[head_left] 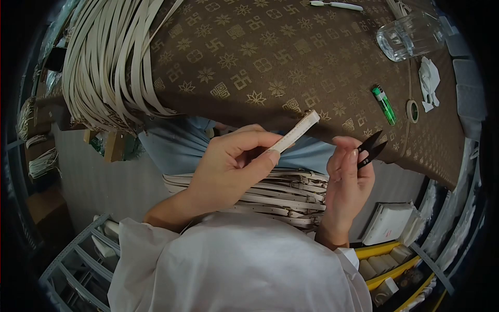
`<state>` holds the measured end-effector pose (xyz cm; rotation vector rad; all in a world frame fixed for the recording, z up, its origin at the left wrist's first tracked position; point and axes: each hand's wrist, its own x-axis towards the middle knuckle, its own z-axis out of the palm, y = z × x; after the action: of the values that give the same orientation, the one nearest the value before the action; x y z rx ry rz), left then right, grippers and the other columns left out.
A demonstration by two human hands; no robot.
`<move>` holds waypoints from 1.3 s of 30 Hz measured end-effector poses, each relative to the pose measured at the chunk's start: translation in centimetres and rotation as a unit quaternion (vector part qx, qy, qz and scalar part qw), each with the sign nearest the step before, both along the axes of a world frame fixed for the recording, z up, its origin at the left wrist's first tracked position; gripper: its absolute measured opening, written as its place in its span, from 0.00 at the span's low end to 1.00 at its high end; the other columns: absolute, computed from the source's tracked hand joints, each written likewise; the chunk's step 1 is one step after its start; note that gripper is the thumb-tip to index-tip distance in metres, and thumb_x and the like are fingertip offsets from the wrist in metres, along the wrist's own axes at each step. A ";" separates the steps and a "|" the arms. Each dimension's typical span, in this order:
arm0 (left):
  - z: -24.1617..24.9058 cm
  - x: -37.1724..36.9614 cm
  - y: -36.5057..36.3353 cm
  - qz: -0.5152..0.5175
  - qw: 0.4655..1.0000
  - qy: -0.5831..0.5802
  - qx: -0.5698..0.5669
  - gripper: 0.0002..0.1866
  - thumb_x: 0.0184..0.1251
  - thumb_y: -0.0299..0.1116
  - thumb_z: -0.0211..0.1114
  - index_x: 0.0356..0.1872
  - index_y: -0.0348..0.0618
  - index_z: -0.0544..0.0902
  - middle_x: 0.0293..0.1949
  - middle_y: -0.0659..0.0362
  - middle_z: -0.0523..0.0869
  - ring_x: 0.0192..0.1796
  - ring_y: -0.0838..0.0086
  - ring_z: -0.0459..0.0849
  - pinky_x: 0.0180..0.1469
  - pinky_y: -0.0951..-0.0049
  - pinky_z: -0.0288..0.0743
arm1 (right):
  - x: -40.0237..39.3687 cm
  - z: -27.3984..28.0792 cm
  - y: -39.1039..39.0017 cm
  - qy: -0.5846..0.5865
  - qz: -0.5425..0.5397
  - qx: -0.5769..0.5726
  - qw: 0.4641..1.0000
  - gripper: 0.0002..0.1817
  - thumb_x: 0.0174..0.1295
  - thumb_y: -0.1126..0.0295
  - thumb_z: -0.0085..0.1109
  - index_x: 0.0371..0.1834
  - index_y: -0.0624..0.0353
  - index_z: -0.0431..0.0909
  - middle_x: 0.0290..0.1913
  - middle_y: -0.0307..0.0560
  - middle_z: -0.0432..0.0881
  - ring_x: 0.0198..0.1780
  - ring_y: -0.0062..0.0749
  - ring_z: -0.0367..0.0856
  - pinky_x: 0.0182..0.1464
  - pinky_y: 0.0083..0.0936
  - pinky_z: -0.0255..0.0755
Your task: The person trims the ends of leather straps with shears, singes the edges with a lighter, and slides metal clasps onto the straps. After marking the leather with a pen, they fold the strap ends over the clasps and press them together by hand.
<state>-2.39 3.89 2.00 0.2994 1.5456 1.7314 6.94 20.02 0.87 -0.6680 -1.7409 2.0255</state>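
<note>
My left hand (234, 161) pinches a short, pale strap piece (296, 132) between thumb and fingers, its free end pointing up and to the right over the table edge. My right hand (349, 177) is closed around small black thread snips (370, 149), whose two pointed blades stick out apart, up and to the right. The blades do not touch the strap. Across my lap, below both hands, lies a stack of pale straps with buckles (286, 197).
A brown patterned cloth covers the table (234, 67). Long pale straps (112, 62) hang over its left side. At the right are a glass mug (410, 37), a green lighter (383, 105), a tape roll (412, 111) and crumpled tissue (429, 80). A white brush (337, 5) lies at the back.
</note>
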 end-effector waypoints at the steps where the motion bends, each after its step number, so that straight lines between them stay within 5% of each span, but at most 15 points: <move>1: 0.0 0.0 -0.1 0.000 1.000 0.000 0.000 0.10 0.57 0.20 0.54 0.41 0.33 0.78 0.29 0.65 0.71 0.26 0.87 0.67 0.25 0.88 0.61 | 0.0 0.1 -0.3 0.000 0.000 0.000 1.000 0.16 0.64 0.66 0.44 0.44 0.70 0.71 0.22 0.36 0.66 0.20 0.11 0.54 0.21 0.10 0.45; 4: -0.1 0.1 -0.3 0.001 1.000 0.022 0.008 0.11 0.58 0.20 0.54 0.42 0.33 0.77 0.30 0.64 0.71 0.27 0.87 0.67 0.27 0.88 0.61 | -0.1 0.0 -0.6 0.002 0.019 0.091 0.996 0.17 0.62 0.63 0.48 0.46 0.68 0.72 0.23 0.35 0.67 0.25 0.16 0.63 0.26 0.12 0.56; 6: -0.2 0.1 -0.5 -0.007 0.998 0.053 0.011 0.11 0.58 0.19 0.54 0.42 0.33 0.77 0.31 0.64 0.71 0.28 0.87 0.67 0.28 0.87 0.61 | -0.2 -0.2 -0.6 0.020 0.054 0.321 0.945 0.17 0.58 0.66 0.53 0.47 0.66 0.74 0.24 0.39 0.67 0.24 0.20 0.65 0.26 0.15 0.59; 15: -0.3 0.0 -0.5 -0.009 0.998 0.065 0.019 0.10 0.57 0.19 0.54 0.40 0.33 0.76 0.32 0.63 0.71 0.29 0.86 0.67 0.30 0.86 0.61 | 0.1 -0.5 -1.1 0.016 0.077 0.510 0.856 0.19 0.46 0.70 0.63 0.43 0.64 0.77 0.21 0.42 0.66 0.20 0.28 0.64 0.21 0.21 0.58; 28: -0.3 -0.2 -0.4 -0.014 0.999 0.025 0.034 0.08 0.57 0.19 0.54 0.38 0.33 0.76 0.30 0.63 0.69 0.28 0.87 0.68 0.27 0.87 0.63 | -0.1 -0.2 -1.1 0.026 0.073 0.558 0.826 0.18 0.43 0.72 0.65 0.41 0.62 0.79 0.20 0.41 0.67 0.20 0.28 0.64 0.21 0.21 0.59; 33: -0.2 0.0 -0.4 -0.011 0.999 0.040 0.035 0.10 0.57 0.19 0.54 0.40 0.33 0.77 0.31 0.63 0.70 0.29 0.86 0.67 0.29 0.87 0.62 | 0.0 0.0 -1.1 -0.003 0.070 0.386 0.920 0.15 0.51 0.71 0.60 0.42 0.65 0.77 0.22 0.42 0.67 0.21 0.24 0.64 0.22 0.18 0.58; 39: -0.2 0.1 -0.2 -0.015 0.998 0.045 0.031 0.10 0.57 0.19 0.54 0.40 0.33 0.78 0.31 0.63 0.71 0.29 0.86 0.67 0.29 0.86 0.60 | 0.2 -0.5 -0.8 0.007 0.051 0.306 0.951 0.16 0.57 0.66 0.54 0.43 0.67 0.75 0.24 0.42 0.67 0.24 0.22 0.64 0.25 0.15 0.58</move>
<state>-2.25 3.65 1.84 0.4353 1.5440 1.7666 7.13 19.22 0.40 -0.3606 -2.2685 1.4016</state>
